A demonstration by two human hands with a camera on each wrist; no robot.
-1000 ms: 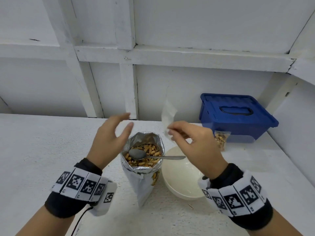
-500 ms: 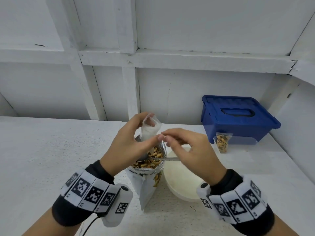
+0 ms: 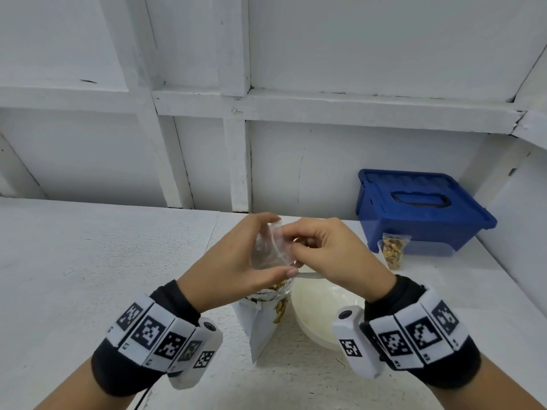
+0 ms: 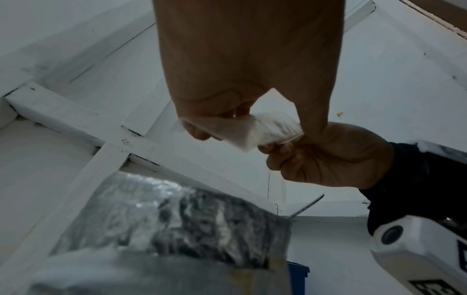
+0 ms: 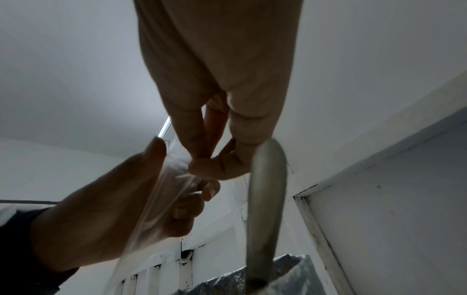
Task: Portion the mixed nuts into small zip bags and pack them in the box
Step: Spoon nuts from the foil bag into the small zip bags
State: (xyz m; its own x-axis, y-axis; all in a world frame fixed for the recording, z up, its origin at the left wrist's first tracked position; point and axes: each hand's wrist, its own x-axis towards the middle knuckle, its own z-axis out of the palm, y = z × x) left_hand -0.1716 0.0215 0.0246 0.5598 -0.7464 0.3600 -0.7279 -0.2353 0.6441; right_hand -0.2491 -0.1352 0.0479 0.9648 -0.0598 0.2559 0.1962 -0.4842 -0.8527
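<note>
Hands meet above the foil pouch of nuts, both working on one empty zip bag. The left hand cups the clear bag from the left, fingers curled round its far side and thumb under it; the right hand pinches the bag's near lip between thumb and fingertips. So each grip is grasping the same bag, neither is released, and the step looks like pulling the zip seal apart before filling.

To do it well, I judge the pinch should sit right at the seal, one wall per hand, and the pull should go straight apart so the thin film does not tear or slip. Keeping the bag over the pouch mouth is sensible, since spilled nuts would drop back in. The spoon lies across the pouch with its handle pointing right over the cream bowl; the right wrist is close above that handle, so a careless drop of the wrist could tip the pouch.

One filled bag leans against the blue box at the far right of the worktop; the box lid is on.
</note>
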